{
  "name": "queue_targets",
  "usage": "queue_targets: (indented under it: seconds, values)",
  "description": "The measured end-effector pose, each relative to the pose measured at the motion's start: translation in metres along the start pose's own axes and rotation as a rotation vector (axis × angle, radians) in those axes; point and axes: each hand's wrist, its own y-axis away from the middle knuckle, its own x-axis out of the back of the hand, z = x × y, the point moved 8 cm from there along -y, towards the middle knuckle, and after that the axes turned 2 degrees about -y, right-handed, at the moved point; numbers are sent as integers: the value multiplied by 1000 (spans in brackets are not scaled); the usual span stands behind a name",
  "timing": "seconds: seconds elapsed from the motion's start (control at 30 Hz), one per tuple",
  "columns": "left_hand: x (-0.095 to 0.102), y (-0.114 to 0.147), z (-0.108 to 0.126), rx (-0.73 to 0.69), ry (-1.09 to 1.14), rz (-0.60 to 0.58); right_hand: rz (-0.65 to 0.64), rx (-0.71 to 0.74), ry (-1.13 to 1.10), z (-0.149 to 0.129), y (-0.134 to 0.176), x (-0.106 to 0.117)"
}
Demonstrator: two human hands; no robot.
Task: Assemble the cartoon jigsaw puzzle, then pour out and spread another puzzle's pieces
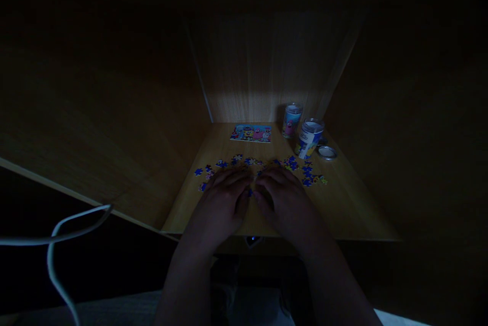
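Note:
In the dim head view, both hands rest low over scattered jigsaw puzzle pieces on a wooden surface. My left hand (pixel 223 198) lies palm down with its fingers extended over the pieces, thumb apart from them. Opposite it, my right hand (pixel 284 196) is curved, its thumb also away from the fingers. A small blue puzzle piece (pixel 250 193) shows in the gap between the two hands. Loose pieces lie to the left (pixel 199 171), and more blue ones lie to the right (pixel 307 176). Whatever is under the palms is hidden.
A colourful cartoon picture card (pixel 250 133) lies near the back panel. Two clear-topped cans, one pink and blue (pixel 292 121) and one with a white label (pixel 308 140), stand at the back right beside a round lid (pixel 327 152). Wooden walls enclose the sides. A white cable (pixel 57 234) hangs at lower left.

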Motion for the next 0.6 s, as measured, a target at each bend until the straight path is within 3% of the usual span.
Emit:
queue_targets:
  seconds: [0.23,0.6]
  values:
    - [1,1,0,-18,-2,26,37,8,-20,-1,0,3]
    - [0,-1,0,-6,-6,11,-9,-15,8,1,1,-1]
